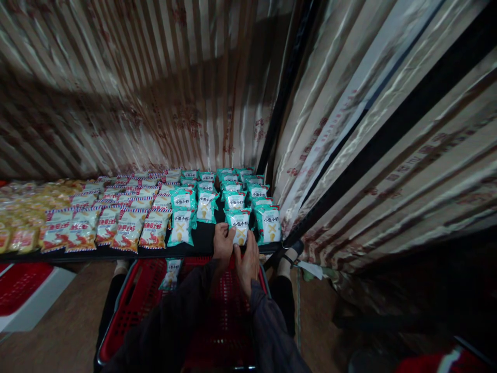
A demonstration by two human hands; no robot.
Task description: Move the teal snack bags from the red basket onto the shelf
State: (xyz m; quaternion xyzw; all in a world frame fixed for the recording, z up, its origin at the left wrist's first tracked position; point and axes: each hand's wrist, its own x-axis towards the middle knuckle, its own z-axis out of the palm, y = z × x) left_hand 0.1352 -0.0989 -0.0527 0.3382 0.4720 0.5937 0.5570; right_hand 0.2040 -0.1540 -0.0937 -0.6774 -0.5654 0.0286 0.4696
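Centrally in the head view, a teal-and-white snack packet [239, 223] stands near the front of a black shelf [202, 239], between both hands. The left hand [223, 241] bends its fingers at the packet's left edge; the right hand [247, 262] extends its fingers along the right edge. Whether either pinches it, I cannot tell. Shrimp-picture packets [127, 232] fill the shelf leftward; a red basket [146, 272] sits below.

Your left arm [174, 313] and right arm [272, 324], in long, dark fabric sleeves, stretch forward and converge. Your bare left hand [223, 243] bends its fingers inward; near it, your bare right hand [247, 261] extends its fingers forward, thumb apart from them.
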